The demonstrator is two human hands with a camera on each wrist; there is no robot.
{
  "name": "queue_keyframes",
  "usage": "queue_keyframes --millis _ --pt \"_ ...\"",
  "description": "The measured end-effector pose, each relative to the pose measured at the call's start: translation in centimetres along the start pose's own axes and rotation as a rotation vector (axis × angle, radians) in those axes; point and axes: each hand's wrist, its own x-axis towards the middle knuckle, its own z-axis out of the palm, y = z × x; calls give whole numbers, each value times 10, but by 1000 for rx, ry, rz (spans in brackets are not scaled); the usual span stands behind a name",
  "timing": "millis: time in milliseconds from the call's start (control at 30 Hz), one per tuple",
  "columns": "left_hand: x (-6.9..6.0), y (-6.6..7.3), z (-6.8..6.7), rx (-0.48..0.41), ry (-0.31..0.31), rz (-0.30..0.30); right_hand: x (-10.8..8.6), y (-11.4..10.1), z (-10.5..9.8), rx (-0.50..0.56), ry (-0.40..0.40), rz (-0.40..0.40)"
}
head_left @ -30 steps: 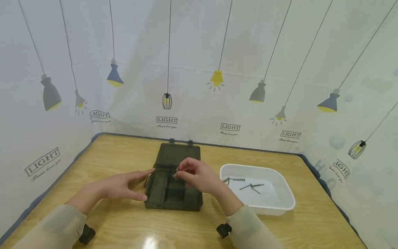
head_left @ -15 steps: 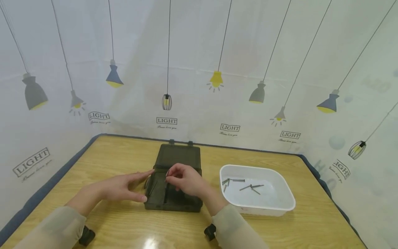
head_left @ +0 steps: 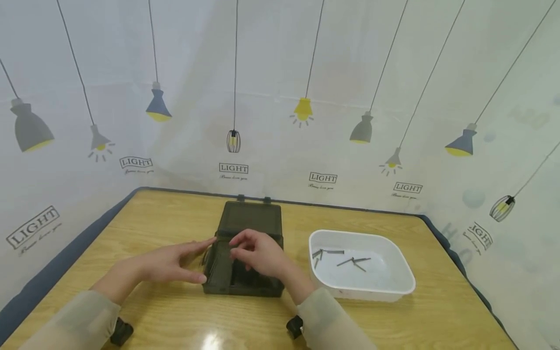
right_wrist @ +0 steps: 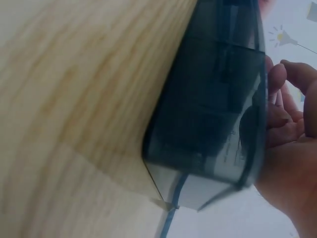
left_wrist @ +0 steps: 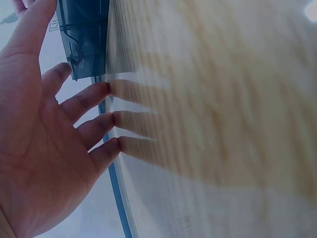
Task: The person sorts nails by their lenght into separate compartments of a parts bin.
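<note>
A dark translucent compartment case (head_left: 245, 287) lies on the table with its lid (head_left: 251, 218) folded back. My left hand (head_left: 172, 262) rests at the case's left side, thumb near the front corner and forefinger near the hinge, fingers fairly straight. Over the case's divided inside hovers my right hand (head_left: 260, 255), its fingers bent and thumb and forefinger apart, with nothing visible between them. A thin metal piece, nail-like, is dimly seen in the left compartment. Several similar nail-like pieces (head_left: 353, 262) lie in a white tray (head_left: 404, 272) on the right.
The wooden table (head_left: 175, 316) ends in a dark blue edge against a white curtain (head_left: 271, 63) printed with lamps. The white tray stands close to the right forearm. A black wrist device sits under each sleeve.
My right hand moved left across the case carrying a thin nail-like piece, then let it go over the left compartment; its thumb and forefinger have parted. The left hand stays in place.
</note>
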Motion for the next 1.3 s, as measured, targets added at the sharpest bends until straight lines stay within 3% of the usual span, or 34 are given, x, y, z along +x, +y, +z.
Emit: queue_keyframes --millis 300,433,700,833,1033,1300 --pt "-1 -2 -1 -6 -2 1 -21 -6 -26 9 -9 -68" --pt "0 1 -1 4 5 11 -37 -4 -52 8 -11 -81" --pt "0 4 -4 12 0 24 -80 13 -115 -50 56 -58" --pt "0 1 -4 21 1 11 -98 36 -150 -96 102 3" --pt "1 -1 -2 23 -2 10 -119 81 -197 -167 160 172" --pt "0 -2 -1 46 4 -6 -127 110 -221 -245 126 277"
